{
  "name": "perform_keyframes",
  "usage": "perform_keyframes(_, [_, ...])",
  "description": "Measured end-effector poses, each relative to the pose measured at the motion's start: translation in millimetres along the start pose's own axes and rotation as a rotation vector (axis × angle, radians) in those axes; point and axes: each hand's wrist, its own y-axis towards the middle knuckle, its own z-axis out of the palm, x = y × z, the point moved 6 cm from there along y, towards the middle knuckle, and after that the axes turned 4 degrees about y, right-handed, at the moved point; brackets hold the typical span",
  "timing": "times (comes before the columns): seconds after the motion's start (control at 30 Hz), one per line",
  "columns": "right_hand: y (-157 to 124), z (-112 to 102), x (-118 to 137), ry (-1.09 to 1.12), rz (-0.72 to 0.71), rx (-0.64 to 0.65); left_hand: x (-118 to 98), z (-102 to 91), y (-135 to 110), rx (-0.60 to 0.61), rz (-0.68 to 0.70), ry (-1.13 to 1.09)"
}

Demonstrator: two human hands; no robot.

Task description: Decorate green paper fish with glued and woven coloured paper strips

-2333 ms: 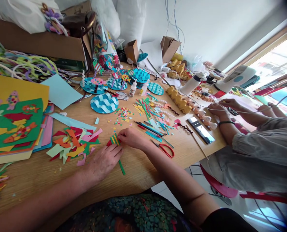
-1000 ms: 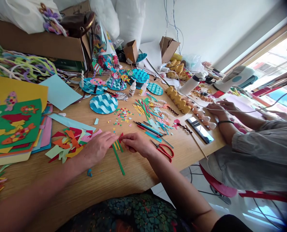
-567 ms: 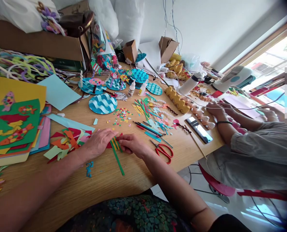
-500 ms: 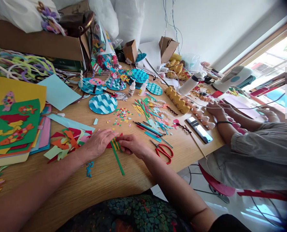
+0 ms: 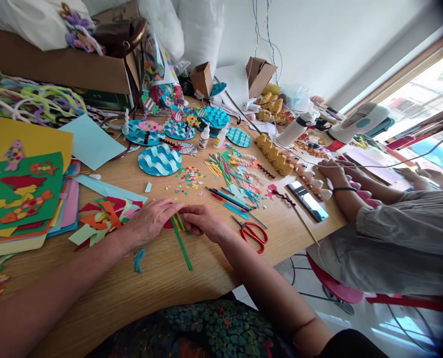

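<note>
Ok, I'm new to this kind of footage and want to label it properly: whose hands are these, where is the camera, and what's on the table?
There is no machine here. The view comes from a camera worn on a person's head, looking forward and down, so the two bare arms entering from the bottom are that person's own. The left hand lies flat with its fingertips on a small striped paper piece, and the right hand pinches the piece's other edge. A long green strip runs from it toward the wearer. On the wooden table lie a pile of paper scraps, red scissors, blue wavy discs, a stack of coloured sheets and a phone. At the right, another person's hands work separately.
</note>
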Motion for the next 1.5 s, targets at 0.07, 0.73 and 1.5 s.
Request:
perform_keyframes(0.07, [0, 0, -1, -0.014, 0.004, -0.004, 0, 0.3, -1, 0.007, 0.003, 0.01])
perform_keyframes(0.73, [-24, -3, -18, 0.127, 0.096, -0.021, -2, -2.1, -3, 0.071, 0.007, 0.037])
perform_keyframes(1.5, [-79, -3, -24, -0.953, -0.375, -0.202, -2, -31.6, -19, -0.086, 0.09, -0.042])
